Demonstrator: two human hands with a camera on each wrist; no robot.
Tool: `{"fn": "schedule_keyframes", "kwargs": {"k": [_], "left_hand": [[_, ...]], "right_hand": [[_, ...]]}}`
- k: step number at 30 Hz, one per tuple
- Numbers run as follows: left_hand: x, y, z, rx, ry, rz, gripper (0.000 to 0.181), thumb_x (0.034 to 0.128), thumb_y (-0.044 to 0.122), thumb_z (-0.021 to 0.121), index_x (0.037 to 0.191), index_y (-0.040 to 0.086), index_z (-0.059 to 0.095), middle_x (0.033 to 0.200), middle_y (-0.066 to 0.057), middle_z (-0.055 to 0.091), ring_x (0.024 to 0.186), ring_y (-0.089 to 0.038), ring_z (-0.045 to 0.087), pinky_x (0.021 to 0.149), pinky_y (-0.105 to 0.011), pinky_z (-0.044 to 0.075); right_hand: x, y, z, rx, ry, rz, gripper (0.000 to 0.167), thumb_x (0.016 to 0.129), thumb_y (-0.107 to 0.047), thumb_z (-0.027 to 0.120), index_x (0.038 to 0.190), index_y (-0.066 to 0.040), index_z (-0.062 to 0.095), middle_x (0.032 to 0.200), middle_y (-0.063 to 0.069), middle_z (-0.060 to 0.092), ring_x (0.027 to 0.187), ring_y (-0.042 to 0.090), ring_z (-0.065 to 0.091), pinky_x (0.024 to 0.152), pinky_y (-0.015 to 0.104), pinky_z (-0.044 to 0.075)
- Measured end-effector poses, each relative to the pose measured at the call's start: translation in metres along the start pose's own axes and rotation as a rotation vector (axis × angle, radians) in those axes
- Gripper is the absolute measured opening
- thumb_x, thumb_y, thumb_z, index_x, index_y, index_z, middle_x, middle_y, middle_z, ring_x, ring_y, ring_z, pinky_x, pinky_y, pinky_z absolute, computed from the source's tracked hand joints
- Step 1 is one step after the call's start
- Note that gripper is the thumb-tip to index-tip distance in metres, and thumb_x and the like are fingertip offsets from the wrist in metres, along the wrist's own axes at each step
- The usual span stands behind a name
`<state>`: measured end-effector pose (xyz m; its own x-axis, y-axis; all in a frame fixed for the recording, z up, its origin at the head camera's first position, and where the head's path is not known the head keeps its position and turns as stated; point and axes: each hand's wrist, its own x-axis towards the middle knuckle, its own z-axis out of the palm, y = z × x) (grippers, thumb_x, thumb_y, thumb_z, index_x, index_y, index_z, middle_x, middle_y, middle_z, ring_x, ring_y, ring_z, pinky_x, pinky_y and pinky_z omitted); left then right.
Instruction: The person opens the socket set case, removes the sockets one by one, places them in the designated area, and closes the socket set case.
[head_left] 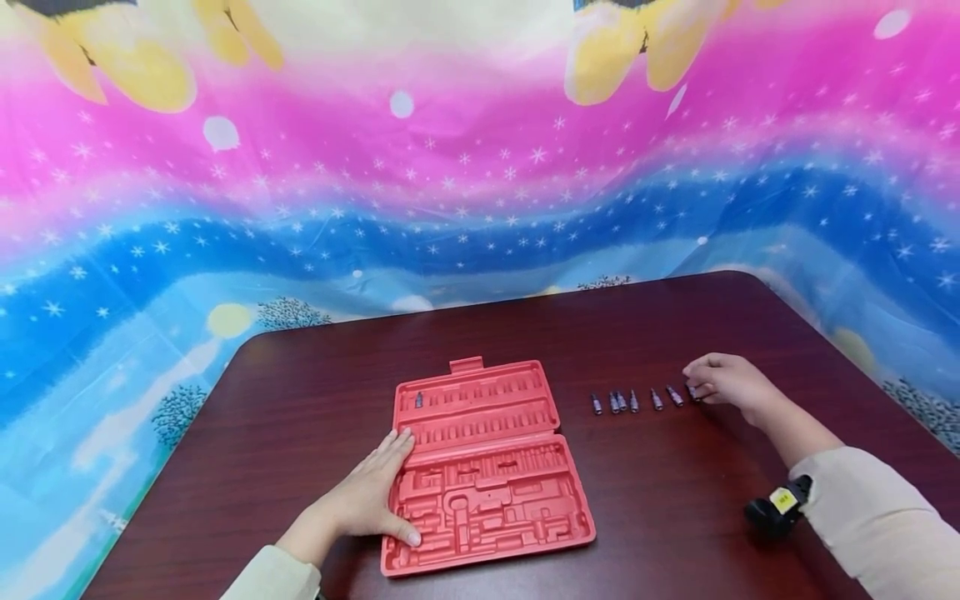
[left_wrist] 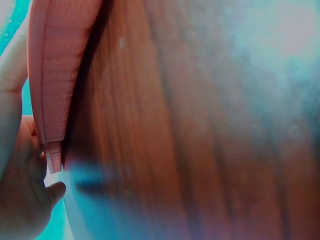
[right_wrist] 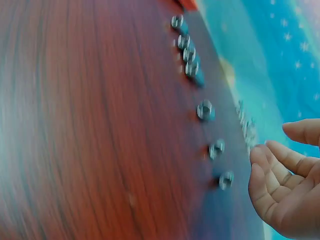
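A red plastic tool case (head_left: 491, 552) lies unfolded on the table. My left hand (head_left: 372, 492) rests along its left side, fingers spread and thumb over the near half. In the left wrist view, that hand (left_wrist: 25, 200) is beside the case's side wall (left_wrist: 57, 85). One small bit socket (head_left: 419, 400) sits in a slot of the far half. Several more form a row on the table, among them a middle bit socket (head_left: 657, 400). At the right end, my right hand (head_left: 723, 383) is beside the last bit socket (right_wrist: 226, 180), thumb and fingers apart in the right wrist view.
Dark reddish-brown wood makes up the tabletop (head_left: 675, 517). A patterned cloth (head_left: 465, 183) hangs behind it and at both sides. On the right wrist is a black device (head_left: 776, 508) with a yellow label.
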<state>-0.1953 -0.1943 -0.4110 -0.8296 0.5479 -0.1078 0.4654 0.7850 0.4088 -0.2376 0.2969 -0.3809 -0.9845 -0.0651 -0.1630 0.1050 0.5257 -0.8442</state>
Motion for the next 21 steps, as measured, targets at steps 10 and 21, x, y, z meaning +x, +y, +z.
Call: {"fn": "schedule_keyframes", "kwargs": {"k": [10, 21], "left_hand": [[0.000, -0.001, 0.001, -0.005, -0.004, 0.008, 0.119, 0.0491, 0.066, 0.065, 0.135, -0.003, 0.020, 0.141, -0.015, 0.014, 0.129, -0.028, 0.005, 0.100, -0.046, 0.015], [-0.001, -0.002, 0.001, -0.006, 0.011, 0.023, 0.119, 0.0491, 0.065, 0.066, 0.135, -0.004, 0.020, 0.141, -0.016, 0.015, 0.128, -0.029, 0.005, 0.099, -0.047, 0.015]], "right_hand": [[0.007, -0.029, 0.037, 0.116, -0.060, -0.058, 0.040, 0.092, -0.021, 0.040, 0.113, 0.013, 0.041, 0.104, 0.027, 0.051, 0.087, 0.030, 0.054, 0.075, 0.038, 0.046], [0.022, -0.068, 0.091, 0.210, -0.137, -0.107, 0.031, 0.090, -0.015, 0.043, 0.105, 0.011, 0.047, 0.102, 0.028, 0.052, 0.089, 0.034, 0.054, 0.076, 0.038, 0.046]]}}
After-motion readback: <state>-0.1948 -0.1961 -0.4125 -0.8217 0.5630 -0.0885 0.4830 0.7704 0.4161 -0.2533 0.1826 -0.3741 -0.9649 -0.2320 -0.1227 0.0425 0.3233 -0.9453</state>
